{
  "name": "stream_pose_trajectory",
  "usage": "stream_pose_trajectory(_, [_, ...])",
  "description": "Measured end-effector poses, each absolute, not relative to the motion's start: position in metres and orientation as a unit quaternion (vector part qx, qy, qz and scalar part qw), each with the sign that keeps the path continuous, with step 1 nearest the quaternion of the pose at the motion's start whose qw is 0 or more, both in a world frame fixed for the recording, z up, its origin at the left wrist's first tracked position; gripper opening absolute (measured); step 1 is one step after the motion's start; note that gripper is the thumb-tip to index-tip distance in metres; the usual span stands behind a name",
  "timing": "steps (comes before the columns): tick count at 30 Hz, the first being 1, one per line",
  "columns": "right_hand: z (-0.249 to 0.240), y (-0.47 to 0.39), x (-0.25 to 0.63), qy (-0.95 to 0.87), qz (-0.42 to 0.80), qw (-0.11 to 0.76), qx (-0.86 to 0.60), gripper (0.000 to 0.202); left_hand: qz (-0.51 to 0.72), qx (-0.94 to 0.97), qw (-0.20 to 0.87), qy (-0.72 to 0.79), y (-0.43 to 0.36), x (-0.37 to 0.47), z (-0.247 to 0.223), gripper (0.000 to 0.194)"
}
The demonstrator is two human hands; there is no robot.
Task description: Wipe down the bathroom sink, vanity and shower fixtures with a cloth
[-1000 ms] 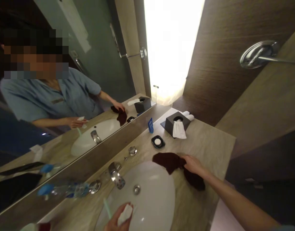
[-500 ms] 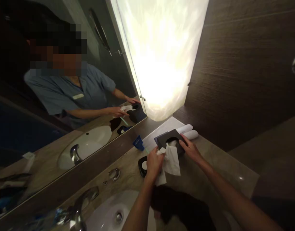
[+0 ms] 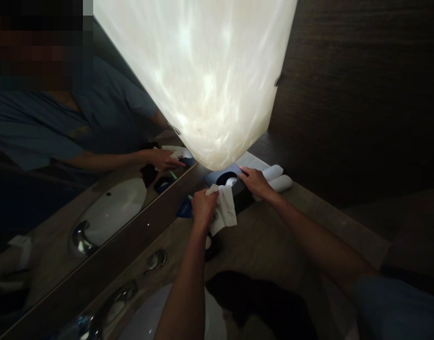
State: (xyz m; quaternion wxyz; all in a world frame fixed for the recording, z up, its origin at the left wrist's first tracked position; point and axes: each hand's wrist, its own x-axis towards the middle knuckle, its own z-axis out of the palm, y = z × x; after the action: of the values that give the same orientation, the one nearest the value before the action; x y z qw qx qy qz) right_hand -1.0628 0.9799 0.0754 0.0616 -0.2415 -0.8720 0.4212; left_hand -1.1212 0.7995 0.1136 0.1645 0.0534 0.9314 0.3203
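My right hand (image 3: pixel 255 182) grips the right edge of a dark tissue box (image 3: pixel 242 197) with an oval opening in its top. The box is close to the back corner, under the glowing panel. My left hand (image 3: pixel 203 208) is closed on a white tissue (image 3: pixel 225 206) that hangs down in front of the box. Whether this tissue is still joined to the ones inside the opening, I cannot tell. Beside my left wrist lies a blue packet (image 3: pixel 184 209). A dark dish with a pale round item (image 3: pixel 208 242) is partly hidden behind my left forearm.
Two white rolls (image 3: pixel 281 183) lie right of the box. A sink (image 3: pixel 146 311) with a chrome faucet (image 3: pixel 112 302) and a knob (image 3: pixel 156 259) is at the lower left. A dark cloth (image 3: pixel 259 302) lies at the front. The mirror (image 3: pixel 96 198) and lit panel (image 3: pixel 210 85) border the counter.
Both hands and the tissue box have shifted back and left, toward the corner beneath the panel. My left hand keeps the tissue. The view has turned and darkened.
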Motion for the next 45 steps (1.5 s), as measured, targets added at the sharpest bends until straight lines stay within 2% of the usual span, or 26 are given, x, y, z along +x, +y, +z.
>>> stream_pose_trajectory(4, [0.071,0.983,-1.04,-0.884,0.408,0.066,-0.217,0.033,0.332,0.042,0.185,0.924,0.792,-1.098,0.114,0.032])
stream_pose_trajectory(10, [0.056,0.977,-1.023,-0.876,0.414,0.082,-0.232,0.046,0.328,0.043,0.165,0.929,0.791,-1.075,0.11,0.03])
stream_pose_trajectory(14, [0.041,0.969,-1.034,-0.845,0.459,0.151,-0.226,0.052,0.334,0.039,0.172,0.926,0.8,-1.08,0.11,0.031])
stream_pose_trajectory(18, [0.031,1.001,-1.021,-0.809,0.545,0.142,-0.166,0.058,0.31,0.065,0.198,0.928,0.783,-1.061,0.144,0.035])
stream_pose_trajectory(20, [0.02,1.035,-1.005,-0.852,0.491,0.146,-0.106,0.059,0.321,0.068,0.212,0.92,0.756,-1.043,0.167,0.04])
stream_pose_trajectory(21, [0.011,1.053,-0.998,-0.893,0.417,0.155,-0.066,0.065,0.331,0.066,0.22,0.915,0.74,-1.036,0.177,0.04])
stream_pose_trajectory(23, [-0.011,1.086,-0.99,-0.955,0.262,0.138,0.024,0.081,0.322,0.035,0.172,0.93,0.71,-1.032,0.19,0.043])
stream_pose_trajectory(25, [-0.036,1.107,-0.992,-0.977,0.162,0.111,0.08,0.087,0.271,-0.006,0.131,0.953,0.69,-1.044,0.192,0.052])
stream_pose_trajectory(29, [-0.069,1.115,-1.014,-0.985,0.115,0.102,0.08,0.077,0.15,0.004,0.166,0.975,0.689,-1.092,0.169,0.069])
stream_pose_trajectory(33, [-0.038,1.096,-1.022,-0.972,0.181,0.138,0.065,0.067,0.079,0.041,0.202,0.975,0.706,-1.11,0.144,0.071])
stream_pose_trajectory(36, [0.019,1.061,-1.015,-0.936,0.272,0.219,0.04,0.05,0.071,0.016,0.184,0.98,0.714,-1.106,0.135,0.054])
stream_pose_trajectory(39, [0.063,1.022,-1.019,-0.938,0.229,0.226,0.127,0.041,0.075,0.01,0.166,0.983,0.719,-1.104,0.127,0.039])
stream_pose_trajectory(42, [0.075,0.998,-1.034,-0.947,0.166,0.176,0.211,0.047,0.087,0.003,0.154,0.984,0.722,-1.105,0.119,0.04])
stream_pose_trajectory(45, [0.069,0.993,-1.046,-0.946,0.152,0.132,0.253,0.07,0.115,-0.003,0.144,0.983,0.725,-1.105,0.116,0.037])
